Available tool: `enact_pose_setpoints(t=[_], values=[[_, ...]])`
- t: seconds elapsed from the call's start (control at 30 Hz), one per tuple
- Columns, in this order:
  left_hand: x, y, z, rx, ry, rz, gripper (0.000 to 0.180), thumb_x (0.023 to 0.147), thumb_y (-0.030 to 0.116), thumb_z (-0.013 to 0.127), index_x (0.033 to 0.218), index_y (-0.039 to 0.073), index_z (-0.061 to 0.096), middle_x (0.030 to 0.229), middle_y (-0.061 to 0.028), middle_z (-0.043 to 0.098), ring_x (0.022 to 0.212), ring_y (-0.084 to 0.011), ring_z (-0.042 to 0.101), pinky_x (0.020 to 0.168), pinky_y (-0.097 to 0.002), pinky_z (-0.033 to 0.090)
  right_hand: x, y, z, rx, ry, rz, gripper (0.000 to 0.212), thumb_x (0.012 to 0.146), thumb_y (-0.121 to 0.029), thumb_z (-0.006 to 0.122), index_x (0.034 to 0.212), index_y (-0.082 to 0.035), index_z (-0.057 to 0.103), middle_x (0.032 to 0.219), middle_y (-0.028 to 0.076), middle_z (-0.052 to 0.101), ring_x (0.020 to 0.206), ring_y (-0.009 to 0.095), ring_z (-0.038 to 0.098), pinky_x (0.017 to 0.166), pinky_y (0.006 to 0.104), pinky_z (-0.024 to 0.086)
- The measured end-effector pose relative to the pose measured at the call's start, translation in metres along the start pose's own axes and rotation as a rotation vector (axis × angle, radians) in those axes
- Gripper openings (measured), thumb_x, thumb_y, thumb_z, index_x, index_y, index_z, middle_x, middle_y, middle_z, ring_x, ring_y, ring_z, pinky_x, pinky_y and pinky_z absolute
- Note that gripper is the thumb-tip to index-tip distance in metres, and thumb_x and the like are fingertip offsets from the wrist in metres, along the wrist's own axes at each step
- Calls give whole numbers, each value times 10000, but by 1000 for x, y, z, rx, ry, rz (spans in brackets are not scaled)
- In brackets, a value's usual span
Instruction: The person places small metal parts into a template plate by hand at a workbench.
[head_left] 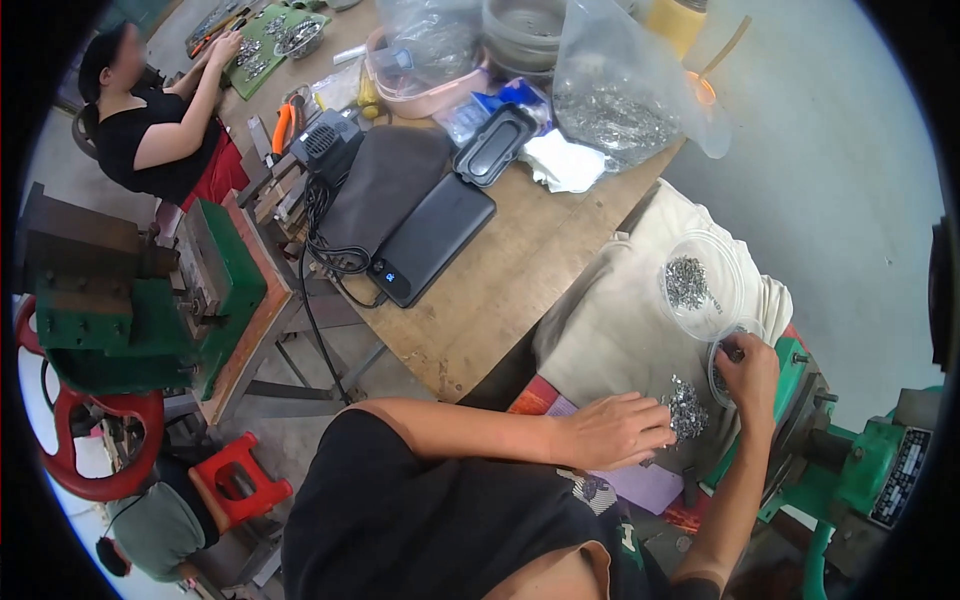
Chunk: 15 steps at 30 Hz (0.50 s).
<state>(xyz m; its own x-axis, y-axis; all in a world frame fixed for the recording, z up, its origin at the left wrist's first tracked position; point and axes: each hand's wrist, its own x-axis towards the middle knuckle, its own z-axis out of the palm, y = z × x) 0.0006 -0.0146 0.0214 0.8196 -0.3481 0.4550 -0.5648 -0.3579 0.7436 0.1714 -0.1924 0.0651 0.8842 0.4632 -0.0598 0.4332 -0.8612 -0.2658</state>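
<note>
My left hand (622, 431) is at the near left edge of a loose pile of small shiny metal pieces (688, 412). Its fingers are bent and close together, and whatever they hold is hidden. To the right, my right hand (750, 376) dips its curled fingertips into a clear plastic tub (716, 388); its grip is closed, but what is pinched is too small to make out. Just beyond stands another clear round tub (736, 262) with small metal pieces (686, 284) inside. Pale cloth (600, 330) lies under the tubs.
A green machine (865, 470) stands close at my right. The wooden table (450, 335) ahead carries a black power bank (435, 240), cables and a plastic bag (620, 110) of metal pieces. Another green machine (130, 330) is left; a co-worker (150, 130) sits far left.
</note>
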Motion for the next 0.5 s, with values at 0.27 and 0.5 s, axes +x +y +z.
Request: enact_pose_setpoints(t=[0.27, 0.5], values=[[28, -4, -13, -29, 102, -39, 242, 799, 105, 705, 1024, 45, 635, 1004, -100, 577, 954, -287, 579, 817, -410, 477, -2, 21, 10, 167, 33, -81, 176, 733, -141, 719, 867, -30, 749, 831, 161, 716, 730, 313, 699, 703, 392, 550], [77, -11, -24, -105, 127, -165, 191, 824, 12, 683, 1013, -5, 665, 923, -142, 656, 835, -301, 661, 735, -379, 533, -32, 44, 18, 714, 106, 303, 168, 801, -129, 768, 900, 6, 756, 782, 45, 731, 662, 95, 632, 635, 259, 511]])
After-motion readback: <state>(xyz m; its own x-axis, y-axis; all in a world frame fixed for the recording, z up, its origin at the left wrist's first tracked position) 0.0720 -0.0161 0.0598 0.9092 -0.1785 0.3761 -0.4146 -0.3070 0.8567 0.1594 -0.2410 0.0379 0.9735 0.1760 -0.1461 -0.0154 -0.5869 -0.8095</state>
